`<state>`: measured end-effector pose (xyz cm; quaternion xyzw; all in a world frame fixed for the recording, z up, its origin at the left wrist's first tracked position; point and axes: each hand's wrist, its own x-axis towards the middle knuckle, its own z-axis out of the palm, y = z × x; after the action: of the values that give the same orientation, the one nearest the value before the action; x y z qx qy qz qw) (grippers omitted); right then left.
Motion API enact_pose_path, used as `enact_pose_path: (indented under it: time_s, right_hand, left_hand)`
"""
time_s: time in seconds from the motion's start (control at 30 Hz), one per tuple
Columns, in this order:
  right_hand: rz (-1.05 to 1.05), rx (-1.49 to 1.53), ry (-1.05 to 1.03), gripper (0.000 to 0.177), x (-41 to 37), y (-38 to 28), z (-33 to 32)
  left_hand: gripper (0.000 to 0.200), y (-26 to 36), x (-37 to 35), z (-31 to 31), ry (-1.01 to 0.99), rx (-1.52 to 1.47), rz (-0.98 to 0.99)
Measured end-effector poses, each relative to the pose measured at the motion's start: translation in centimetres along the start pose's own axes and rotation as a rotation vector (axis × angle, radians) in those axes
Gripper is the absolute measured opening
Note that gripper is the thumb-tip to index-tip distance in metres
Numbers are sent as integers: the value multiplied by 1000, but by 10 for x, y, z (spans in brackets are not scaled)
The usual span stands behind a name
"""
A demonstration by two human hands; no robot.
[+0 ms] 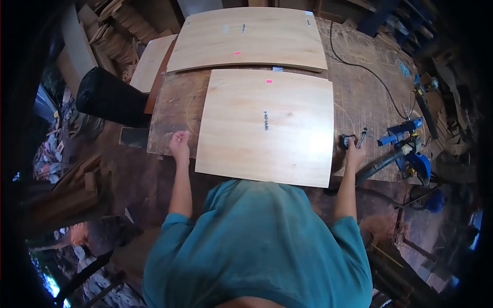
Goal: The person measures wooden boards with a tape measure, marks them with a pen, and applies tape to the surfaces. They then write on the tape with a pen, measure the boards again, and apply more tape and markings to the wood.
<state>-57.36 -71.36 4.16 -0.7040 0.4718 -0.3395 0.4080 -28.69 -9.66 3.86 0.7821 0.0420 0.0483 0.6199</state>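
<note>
A pale plywood panel (pixel 264 128) lies in front of me on the worn wooden table (pixel 174 108), its near edge close to my shirt. It bears a pink sticker (pixel 269 81) and a line of dark print. My left hand (pixel 179 142) is beside the panel's left edge, fingers curled together; whatever may be in them is hidden. Off the right edge, my right hand (pixel 355 149) is closed around a small black object (pixel 346 140), whose kind I cannot tell. A slim metal tool (pixel 362 136) shows just beyond that hand's fingers.
Behind lies a stack of larger panels (pixel 246 38) with another pink sticker. Blue-and-black power tools (pixel 411 149) with a thick hose (pixel 380 165) occupy the table's right side. A black cable (pixel 359 64) crosses the far right. A dark cylinder (pixel 110 97) stands at left.
</note>
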Motion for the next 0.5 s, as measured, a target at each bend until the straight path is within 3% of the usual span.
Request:
enact_pose_path:
  time_s: [0.03,0.07,0.13,0.17,0.23,0.3,0.33,0.4,0.43,0.5]
  right_hand:
    - [101,-72,-87,35,-26,-57,-7]
    - [99,-71,-93,35,-33,-48,-1]
    - [201,39,-383,33,-48,-32,13]
    - [92,34,-403,26,-55,-31,15]
    - [64,-45,-424,25,-59,-46,12]
    - [77,-176,-463,26,-60,-61,7]
    - [76,-175,-461,26,-60,-57,10]
    - [-116,-225,-384,28,-63,-46,14]
    - [-97,-358,-406,31,-70,-68,13]
    - [-135,-407,-392,33,-87,-95,20]
  left_hand:
    - [20,1,-4,4,-2,-77,-27]
    - [21,2,-7,8,-5,-157,-53]
    - [27,-4,-7,17,-11,-162,-121]
    - [34,-4,-8,26,-67,-67,-177]
    - [42,-5,-7,37,-118,26,-234]
    - [56,-2,-6,43,-345,-10,-377]
    - [56,1,-5,43,-346,-11,-375]
    - [59,11,-3,41,-354,38,-399]
    - [59,14,0,40,-360,40,-394]
    - [62,22,7,28,-360,-70,-552]
